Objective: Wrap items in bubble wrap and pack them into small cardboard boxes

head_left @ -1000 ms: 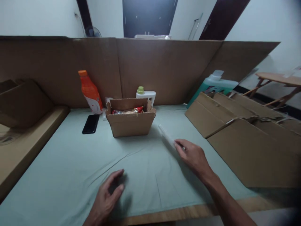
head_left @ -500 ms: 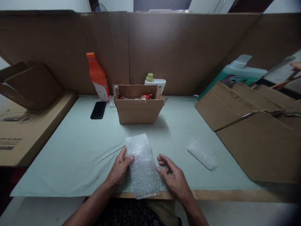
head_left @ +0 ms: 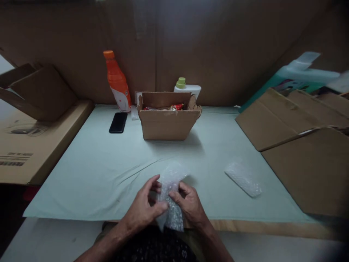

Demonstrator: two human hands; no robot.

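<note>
A clear sheet of bubble wrap (head_left: 173, 178) is held upright near the table's front edge, folded narrow and partly blurred. My right hand (head_left: 191, 204) pinches its right side between thumb and fingers. On the other side, my left hand (head_left: 145, 203) lies against the left edge with fingers spread and thumb apart. Its fingertips are partly behind the wrap. To the right, a second folded piece of bubble wrap (head_left: 243, 179) lies flat on the cloth.
Beyond my hands stands an open cardboard box (head_left: 167, 125) with red packets inside. Behind it are an orange bottle (head_left: 117, 83) and a white bottle (head_left: 194, 89); a black phone (head_left: 118, 123) lies left. Large cartons (head_left: 305, 171) and a teal jug (head_left: 297, 74) flank the right side.
The bubble wrap has gone from a wide flat sheet to a narrower folded shape. My right hand has closed on it, while my left has loosened its pinch. The view has tilted down.
</note>
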